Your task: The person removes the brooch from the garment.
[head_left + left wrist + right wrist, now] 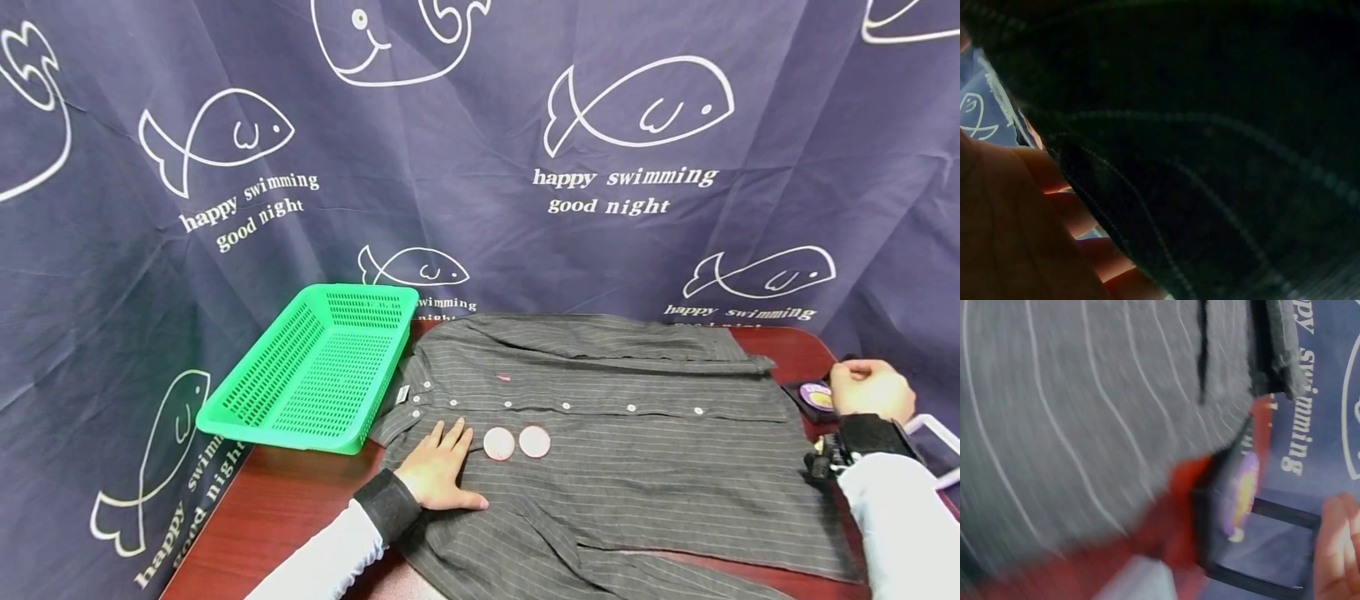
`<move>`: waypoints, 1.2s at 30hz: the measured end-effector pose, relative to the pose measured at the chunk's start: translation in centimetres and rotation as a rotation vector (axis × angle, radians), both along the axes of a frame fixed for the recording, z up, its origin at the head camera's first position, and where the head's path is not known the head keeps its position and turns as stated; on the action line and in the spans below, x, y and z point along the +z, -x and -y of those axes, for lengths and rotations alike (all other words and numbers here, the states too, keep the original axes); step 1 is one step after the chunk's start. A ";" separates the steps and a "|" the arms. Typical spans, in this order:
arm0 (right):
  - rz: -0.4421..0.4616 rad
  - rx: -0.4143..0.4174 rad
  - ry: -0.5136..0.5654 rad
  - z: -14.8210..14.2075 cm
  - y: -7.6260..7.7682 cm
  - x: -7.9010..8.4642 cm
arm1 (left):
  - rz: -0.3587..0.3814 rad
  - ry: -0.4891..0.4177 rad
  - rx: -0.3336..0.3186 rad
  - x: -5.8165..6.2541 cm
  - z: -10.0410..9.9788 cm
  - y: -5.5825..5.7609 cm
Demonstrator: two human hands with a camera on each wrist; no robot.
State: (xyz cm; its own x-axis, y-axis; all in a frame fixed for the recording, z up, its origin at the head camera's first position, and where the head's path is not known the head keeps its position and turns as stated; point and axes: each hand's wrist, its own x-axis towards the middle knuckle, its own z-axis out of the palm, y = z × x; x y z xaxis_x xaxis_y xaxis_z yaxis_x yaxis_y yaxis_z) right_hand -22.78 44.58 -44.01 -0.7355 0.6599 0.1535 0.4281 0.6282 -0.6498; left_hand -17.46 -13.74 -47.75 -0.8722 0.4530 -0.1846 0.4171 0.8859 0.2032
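A dark grey pinstriped button-up shirt [637,467] lies spread over the table, its collar to the left. My left hand [441,467] rests flat on it just below the collar, fingers spread; its wrist view shows mostly dark striped cloth. Two pale pinkish discs [498,443] lie side by side on the shirt, right of those fingers. At the table's right edge my right hand [872,390] is curled at a black case [801,404] with a round purple-and-yellow label. In the right wrist view, its fingers [1338,544] meet the case's black rectangular frame [1272,584].
A green plastic basket [375,392] stands at the left, beside the collar. A white-rimmed flat device [933,450] lies right of my right wrist. Red-brown table [300,500] shows around the shirt. A blue curtain [480,167] with white fish drawings hangs behind.
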 end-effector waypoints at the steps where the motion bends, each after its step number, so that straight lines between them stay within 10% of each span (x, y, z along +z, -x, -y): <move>1: -0.020 0.029 -0.029 -0.2 0.2 0.2 | 0.001 0.000 0.001 0.0 0.0 0.0; 10: 0.045 0.199 -0.310 -2.0 0.8 1.6 | 0.001 -0.004 0.000 0.1 0.1 -0.1; 36: 0.254 0.221 -0.422 -3.3 0.8 0.1 | 0.003 -0.004 -0.001 -0.1 0.0 -0.1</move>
State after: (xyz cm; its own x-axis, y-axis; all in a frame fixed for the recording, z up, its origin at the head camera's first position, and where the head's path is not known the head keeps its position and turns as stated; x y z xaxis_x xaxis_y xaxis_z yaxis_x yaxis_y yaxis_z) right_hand -23.57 47.92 -43.90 -0.8984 0.4045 0.1710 0.3667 0.9052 -0.2151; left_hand -17.40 -13.78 -47.88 -0.8711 0.4548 -0.1851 0.4175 0.8845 0.2084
